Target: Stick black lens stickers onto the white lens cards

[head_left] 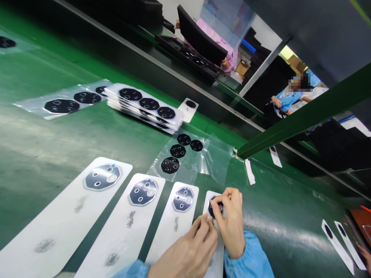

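My right hand is closed in a pinch, thumb and fingertips on the dark octagonal piece at the top of a white panel. Just below, my left hand has its fingers curled together at the panel, close to the lower edge of that piece; whatever its fingertips hold is hidden. To the left lie more long white panels, the nearest one with a shiny octagonal piece bearing ring holes and a small blue tab. Two others carry similar pieces.
A clear plastic sheet with several black octagons lies beyond the panels. Behind it are a stack of white cards and another plastic sheet. A green post rises from the green table. People sit across, one behind a monitor.
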A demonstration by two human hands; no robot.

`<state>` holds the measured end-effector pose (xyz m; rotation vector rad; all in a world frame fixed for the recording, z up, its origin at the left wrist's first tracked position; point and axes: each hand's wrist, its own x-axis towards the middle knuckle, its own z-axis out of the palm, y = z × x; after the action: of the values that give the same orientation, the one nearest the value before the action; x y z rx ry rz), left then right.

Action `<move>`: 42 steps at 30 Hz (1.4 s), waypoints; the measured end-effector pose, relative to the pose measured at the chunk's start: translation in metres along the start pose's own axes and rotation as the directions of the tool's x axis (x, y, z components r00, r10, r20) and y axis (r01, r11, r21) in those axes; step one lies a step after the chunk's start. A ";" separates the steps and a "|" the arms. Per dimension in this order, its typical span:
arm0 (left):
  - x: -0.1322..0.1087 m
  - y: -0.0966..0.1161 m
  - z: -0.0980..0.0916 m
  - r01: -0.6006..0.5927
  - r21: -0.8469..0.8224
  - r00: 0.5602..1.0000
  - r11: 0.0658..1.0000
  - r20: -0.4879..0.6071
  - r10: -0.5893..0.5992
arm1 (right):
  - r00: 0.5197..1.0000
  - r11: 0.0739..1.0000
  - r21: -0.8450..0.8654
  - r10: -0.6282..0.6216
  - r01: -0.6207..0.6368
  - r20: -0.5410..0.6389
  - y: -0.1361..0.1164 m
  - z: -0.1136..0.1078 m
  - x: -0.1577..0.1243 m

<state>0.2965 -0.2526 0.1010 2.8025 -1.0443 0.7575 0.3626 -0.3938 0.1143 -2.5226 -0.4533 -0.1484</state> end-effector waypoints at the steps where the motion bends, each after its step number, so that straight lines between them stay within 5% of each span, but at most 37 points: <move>1: -0.001 0.000 0.000 -0.003 0.006 1.000 1.000 0.001 0.003 | 0.999 0.999 0.034 0.043 -0.042 -0.033 0.004 -0.001 0.003; 4: -0.002 0.000 0.001 0.000 0.024 1.000 1.000 0.015 -0.001 | 0.985 0.993 0.081 0.092 -0.080 -0.149 0.014 -0.007 0.005; 6: -0.002 0.000 0.002 -0.006 0.019 1.000 1.000 0.013 0.006 | 0.984 1.000 0.009 0.019 -0.017 -0.174 0.014 -0.009 0.001; 12: 0.000 0.002 0.002 0.017 -0.029 0.999 0.999 0.036 -0.016 | 0.979 0.963 -0.190 -0.200 0.190 -0.033 -0.005 0.002 -0.015; 18: 0.000 -0.001 0.003 0.035 -0.066 0.999 0.997 -0.011 -0.036 | 0.982 0.998 0.036 -0.060 0.054 0.181 -0.009 -0.016 -0.012; 27: 0.000 0.000 0.002 0.043 -0.071 0.999 0.997 0.003 -0.043 | 0.998 1.000 0.000 -0.016 0.016 0.067 -0.004 -0.002 -0.008; 34: -0.002 0.000 -0.001 0.000 -0.003 0.999 1.000 0.037 0.001 | 0.988 0.999 0.030 0.029 -0.025 -0.152 0.004 -0.003 0.011; 42: -0.001 0.001 0.005 -0.003 -0.052 0.999 0.999 0.042 0.006 | 0.996 0.996 -0.031 -0.079 0.080 0.034 -0.004 -0.003 -0.006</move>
<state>0.2976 -0.2539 0.0958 2.7853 -1.0610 0.6640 0.3559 -0.3934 0.1175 -2.5429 -0.5692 -0.1466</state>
